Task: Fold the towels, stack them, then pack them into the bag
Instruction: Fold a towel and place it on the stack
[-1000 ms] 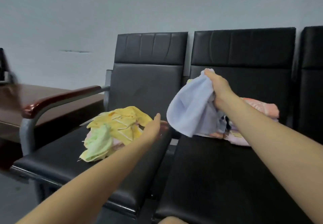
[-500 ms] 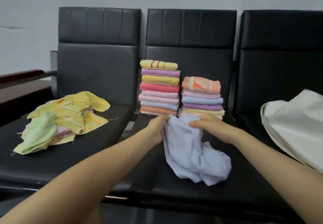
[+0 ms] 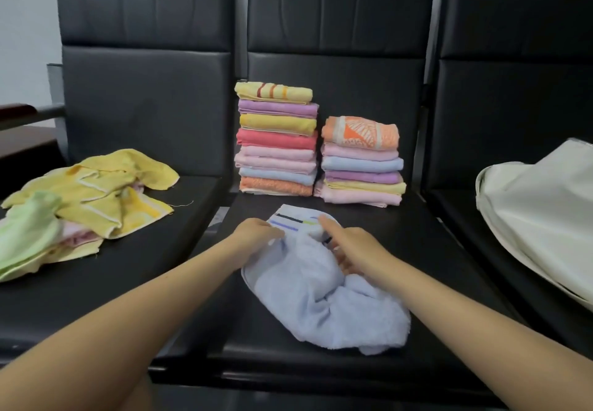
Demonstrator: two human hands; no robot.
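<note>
Where soft terry bunches on slick black seat: left hand and right hand, both pinching rumpled pale-blue towel.

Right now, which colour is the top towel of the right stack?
Orange with a white pattern, head view.

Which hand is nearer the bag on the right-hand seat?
Right. The right hand rests on the blue towel on the middle seat, on the side toward the bag; the left hand grips the towel's far edge, farther from it.
</note>
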